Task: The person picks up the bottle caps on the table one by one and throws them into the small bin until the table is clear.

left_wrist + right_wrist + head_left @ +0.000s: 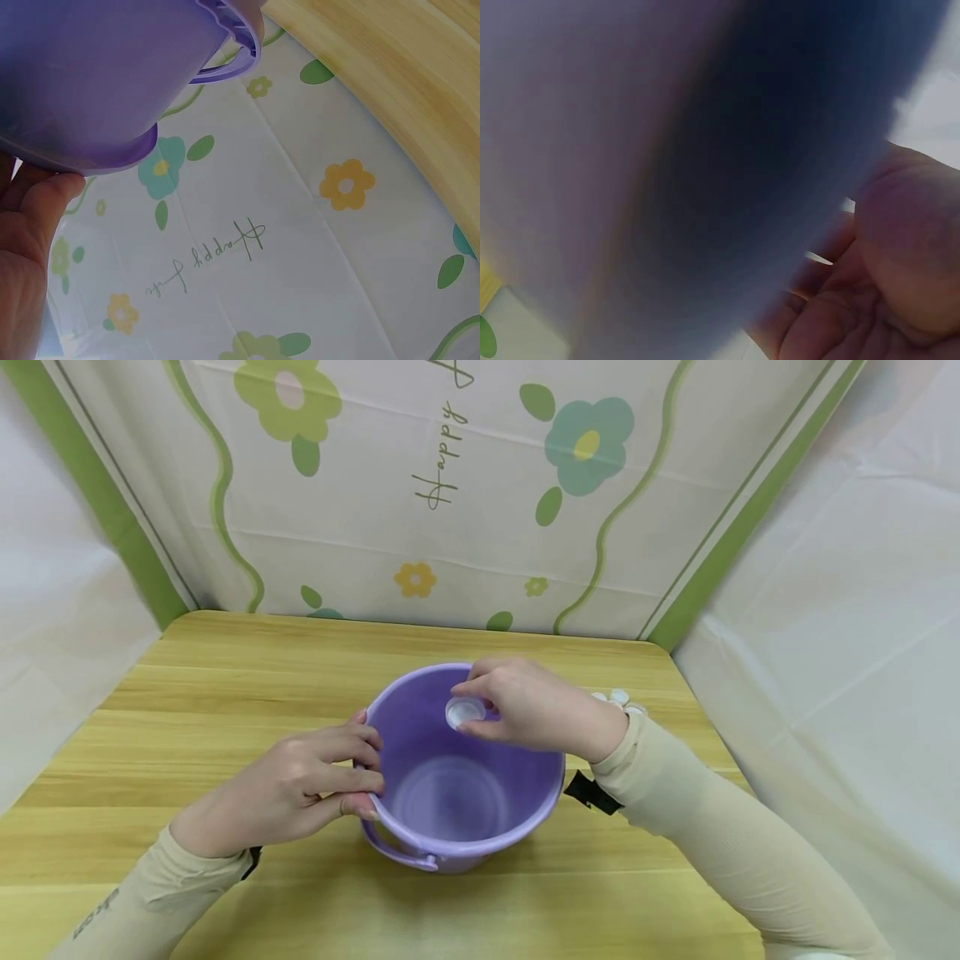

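A purple bucket (450, 802) stands upright on the wooden table, and its inside bottom shows bare in the head view. My left hand (315, 777) grips the left side of its rim, fingers over the edge. In the left wrist view the thumb and fingers (34, 210) hold the edge of the bucket (82, 97). Over the bucket's opening, my right hand (525, 706) pinches a small white round cap (466, 714) between thumb and fingers. The bucket wall (705, 180) fills most of the right wrist view, blurred, hiding the cap there.
Several small white caps (618, 696) lie on the table (247, 693) behind the right wrist, partly hidden by it. The bucket's handle (397, 853) hangs down at its near left side. A flowered cloth (487, 527) hangs at the table's far edge.
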`<act>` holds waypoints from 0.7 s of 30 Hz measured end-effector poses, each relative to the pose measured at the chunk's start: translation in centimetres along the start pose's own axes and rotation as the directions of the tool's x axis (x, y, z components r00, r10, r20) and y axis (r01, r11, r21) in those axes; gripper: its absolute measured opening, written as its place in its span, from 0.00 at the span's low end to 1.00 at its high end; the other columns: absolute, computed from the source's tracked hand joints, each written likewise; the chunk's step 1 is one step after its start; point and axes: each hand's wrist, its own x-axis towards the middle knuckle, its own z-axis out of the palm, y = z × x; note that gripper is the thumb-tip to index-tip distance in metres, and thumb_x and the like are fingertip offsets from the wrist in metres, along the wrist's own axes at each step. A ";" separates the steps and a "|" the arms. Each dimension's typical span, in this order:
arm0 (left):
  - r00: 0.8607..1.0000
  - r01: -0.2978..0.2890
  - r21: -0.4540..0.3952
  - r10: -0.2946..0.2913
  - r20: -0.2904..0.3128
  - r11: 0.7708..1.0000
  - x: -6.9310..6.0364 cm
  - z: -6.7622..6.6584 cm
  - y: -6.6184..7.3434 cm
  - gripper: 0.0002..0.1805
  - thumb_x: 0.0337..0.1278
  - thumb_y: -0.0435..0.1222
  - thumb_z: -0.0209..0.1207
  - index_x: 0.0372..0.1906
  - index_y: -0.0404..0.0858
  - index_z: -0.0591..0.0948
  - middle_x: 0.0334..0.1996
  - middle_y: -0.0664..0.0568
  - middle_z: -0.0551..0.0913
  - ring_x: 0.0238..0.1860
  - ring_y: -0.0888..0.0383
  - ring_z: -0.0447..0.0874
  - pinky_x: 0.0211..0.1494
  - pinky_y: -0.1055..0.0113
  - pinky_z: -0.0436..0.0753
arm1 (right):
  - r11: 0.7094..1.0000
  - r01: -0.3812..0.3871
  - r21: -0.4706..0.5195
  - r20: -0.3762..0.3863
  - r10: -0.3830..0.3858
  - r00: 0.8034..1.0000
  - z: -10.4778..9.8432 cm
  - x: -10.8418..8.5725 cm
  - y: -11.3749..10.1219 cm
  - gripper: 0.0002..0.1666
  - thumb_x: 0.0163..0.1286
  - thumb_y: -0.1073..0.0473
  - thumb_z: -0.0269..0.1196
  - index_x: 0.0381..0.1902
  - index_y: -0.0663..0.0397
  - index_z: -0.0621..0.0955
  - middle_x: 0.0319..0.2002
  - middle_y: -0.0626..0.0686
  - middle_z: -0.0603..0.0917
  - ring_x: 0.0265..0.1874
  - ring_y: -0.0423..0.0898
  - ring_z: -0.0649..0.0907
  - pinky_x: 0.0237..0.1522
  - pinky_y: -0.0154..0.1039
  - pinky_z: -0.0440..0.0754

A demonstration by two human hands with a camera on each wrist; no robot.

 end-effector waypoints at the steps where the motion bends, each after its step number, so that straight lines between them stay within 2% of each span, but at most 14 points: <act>1: 1.000 0.000 -0.001 0.000 0.000 1.000 0.0 0.0 0.0 0.10 0.69 0.42 0.59 0.37 0.40 0.85 0.39 0.52 0.80 0.48 0.50 0.78 0.72 0.49 0.67 | 1.000 0.000 -0.001 0.006 0.000 1.000 0.0 0.0 0.0 0.16 0.66 0.56 0.69 0.47 0.60 0.86 0.33 0.50 0.79 0.27 0.40 0.75 0.28 0.30 0.76; 7: 1.000 -0.003 0.002 0.003 0.002 1.000 0.1 0.0 0.0 0.11 0.69 0.42 0.59 0.36 0.40 0.85 0.39 0.52 0.80 0.48 0.50 0.78 0.72 0.49 0.67 | 1.000 -0.002 -0.005 0.035 0.002 0.999 0.2 0.3 -0.1 0.15 0.67 0.55 0.68 0.48 0.58 0.86 0.34 0.50 0.79 0.27 0.40 0.75 0.28 0.31 0.75; 17: 1.000 -0.002 -0.002 0.002 0.000 1.000 0.1 0.0 0.1 0.11 0.70 0.42 0.59 0.37 0.40 0.85 0.39 0.51 0.80 0.48 0.50 0.78 0.72 0.49 0.67 | 1.000 0.024 -0.010 0.026 -0.024 0.999 0.5 0.3 -0.4 0.15 0.67 0.55 0.68 0.46 0.58 0.86 0.34 0.50 0.79 0.28 0.40 0.74 0.30 0.31 0.75; 21: 1.000 -0.009 0.007 0.009 0.001 1.000 0.1 0.0 0.1 0.11 0.70 0.42 0.58 0.36 0.40 0.85 0.39 0.51 0.80 0.48 0.50 0.78 0.72 0.50 0.68 | 1.000 0.016 -0.017 0.038 -0.015 0.999 0.5 0.3 -0.4 0.17 0.67 0.54 0.69 0.48 0.59 0.85 0.36 0.50 0.80 0.29 0.40 0.75 0.31 0.32 0.76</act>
